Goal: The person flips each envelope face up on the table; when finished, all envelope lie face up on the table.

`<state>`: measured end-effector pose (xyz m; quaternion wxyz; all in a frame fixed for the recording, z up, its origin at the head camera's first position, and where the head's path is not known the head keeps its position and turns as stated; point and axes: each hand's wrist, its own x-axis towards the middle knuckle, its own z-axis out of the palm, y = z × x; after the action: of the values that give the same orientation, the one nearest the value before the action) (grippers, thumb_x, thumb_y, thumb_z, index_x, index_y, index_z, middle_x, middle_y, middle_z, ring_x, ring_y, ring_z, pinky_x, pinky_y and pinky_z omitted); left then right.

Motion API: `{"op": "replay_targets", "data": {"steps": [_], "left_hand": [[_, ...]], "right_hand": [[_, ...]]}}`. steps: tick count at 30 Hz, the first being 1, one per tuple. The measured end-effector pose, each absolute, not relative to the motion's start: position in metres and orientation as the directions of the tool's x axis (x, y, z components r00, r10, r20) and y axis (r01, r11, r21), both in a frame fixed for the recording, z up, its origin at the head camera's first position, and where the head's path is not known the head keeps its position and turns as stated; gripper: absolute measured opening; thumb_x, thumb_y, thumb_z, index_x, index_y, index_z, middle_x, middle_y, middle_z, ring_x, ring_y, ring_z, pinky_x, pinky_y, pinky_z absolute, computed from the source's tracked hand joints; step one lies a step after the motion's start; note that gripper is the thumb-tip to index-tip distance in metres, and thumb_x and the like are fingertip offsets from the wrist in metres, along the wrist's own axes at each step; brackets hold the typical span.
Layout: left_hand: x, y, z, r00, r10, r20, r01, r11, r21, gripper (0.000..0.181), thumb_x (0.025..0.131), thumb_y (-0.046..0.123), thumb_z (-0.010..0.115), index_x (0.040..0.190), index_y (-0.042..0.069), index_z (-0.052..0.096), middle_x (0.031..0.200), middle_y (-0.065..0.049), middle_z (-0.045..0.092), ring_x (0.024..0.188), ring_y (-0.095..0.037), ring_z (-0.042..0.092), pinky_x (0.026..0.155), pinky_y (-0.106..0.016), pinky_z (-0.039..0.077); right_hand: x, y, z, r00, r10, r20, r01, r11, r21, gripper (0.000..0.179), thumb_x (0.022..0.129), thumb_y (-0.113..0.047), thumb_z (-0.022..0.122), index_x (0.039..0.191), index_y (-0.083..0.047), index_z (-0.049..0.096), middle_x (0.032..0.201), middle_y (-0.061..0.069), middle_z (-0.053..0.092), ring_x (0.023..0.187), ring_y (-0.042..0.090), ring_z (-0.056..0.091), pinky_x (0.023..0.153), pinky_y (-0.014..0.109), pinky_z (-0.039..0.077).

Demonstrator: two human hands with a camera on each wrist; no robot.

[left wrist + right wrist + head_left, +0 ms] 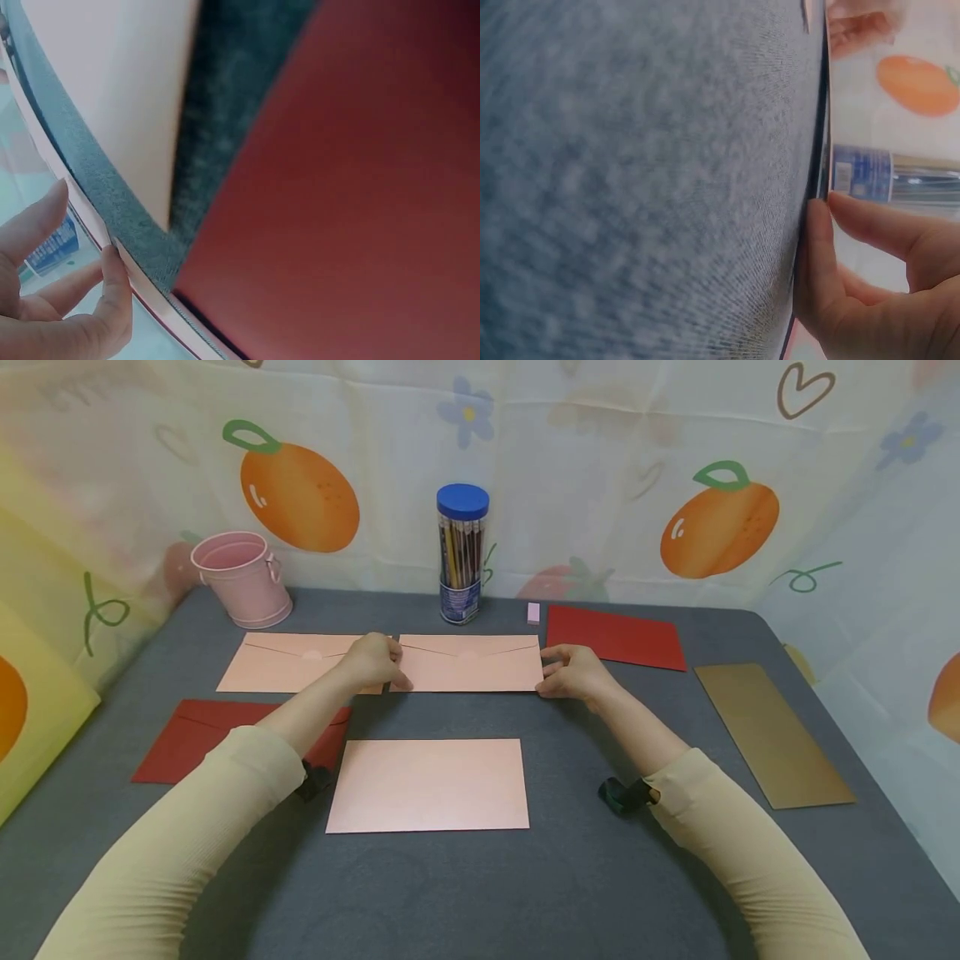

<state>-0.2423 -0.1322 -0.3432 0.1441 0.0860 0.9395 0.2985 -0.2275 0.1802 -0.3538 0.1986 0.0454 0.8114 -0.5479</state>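
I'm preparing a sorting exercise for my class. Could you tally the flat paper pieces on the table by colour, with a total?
Pink: 3 (back-left pink piece, back-centre pink piece, front pink piece)
Red: 2 (left red piece, right red piece)
Gold-brown: 1 (gold-brown piece)
Total: 6
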Motion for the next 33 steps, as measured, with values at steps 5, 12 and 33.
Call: {"op": "replay_targets", "data": {"steps": [5, 12, 33], "left_hand": [[-0.2431, -0.1319, -0.3459, -0.944, 0.265, -0.195, 0.116, 0.823, 0.557, 0.040, 0.074, 0.009, 0.083, 0.059, 0.009, 0.045, 0.052, 0.005, 0.027, 0.064, -0.016, 0.033, 0.057, -0.027, 0.027], [-0.2432, -0.1321, -0.3476, -0.946, 0.278, -0.166, 0.156, 0.841, 0.517, 0.037, 0.073, 0.010, 0.083, 0.062, 0.006, 0.049, 0.053, 0.004, 0.033, 0.071, -0.020, 0.042, 0.058, -0.027, 0.030], [-0.2413, -0.1376, -0.3413, -0.913, 0.354, -0.202, 0.198, 0.818, 0.541, 0.062, 0.083, 0.013, 0.075, 0.136, -0.010, 0.051, 0.134, -0.034, 0.056, 0.128, -0.046, 0.052, 0.107, -0.054, 0.045]], "right_hand": [[-0.2266, 0.1792, -0.3532, -0.925, -0.143, -0.352, 0.261, 0.435, -0.862, 0.069, 0.083, 0.009, 0.068, 0.146, 0.002, 0.041, 0.117, 0.022, 0.056, 0.069, 0.005, 0.063, 0.080, 0.029, 0.061], [-0.2266, 0.1768, -0.3533, -0.937, -0.120, -0.328, 0.227, 0.506, -0.832, 0.069, 0.081, 0.008, 0.070, 0.144, 0.003, 0.043, 0.108, 0.017, 0.056, 0.067, 0.006, 0.058, 0.066, 0.017, 0.057], [-0.2237, 0.1735, -0.3499, -0.948, -0.144, -0.282, 0.135, 0.624, -0.770, 0.049, 0.091, -0.010, 0.065, 0.137, 0.000, 0.051, 0.114, 0.016, 0.057, 0.091, 0.022, 0.069, 0.084, 0.034, 0.061]]}}
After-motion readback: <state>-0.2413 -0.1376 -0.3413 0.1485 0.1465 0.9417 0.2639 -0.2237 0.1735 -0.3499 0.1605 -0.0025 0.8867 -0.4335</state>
